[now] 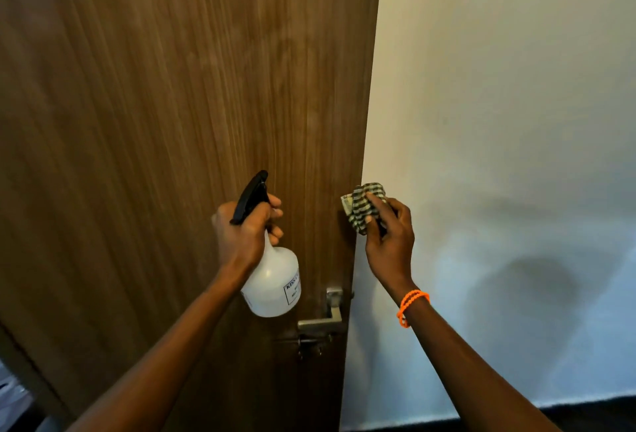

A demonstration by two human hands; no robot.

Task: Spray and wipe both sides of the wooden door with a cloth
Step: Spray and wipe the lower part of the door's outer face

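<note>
A brown wooden door (155, 104) fills the left and middle of the view, its free edge running down the centre right. My left hand (246, 232) grips the neck of a white spray bottle (273, 285) with a black trigger head, nozzle pointing up toward the door face. My right hand (387, 237) holds a bunched black-and-white checked cloth (363, 206) close to the door's edge, above the handle. Whether the cloth touches the wood cannot be told.
A metal lever handle (323, 320) with a lock below it sits near the door's right edge, under the bottle. A pale wall (499, 104) stands to the right of the door, with dark floor (585, 412) at its foot. An orange bead bracelet (411, 306) circles my right wrist.
</note>
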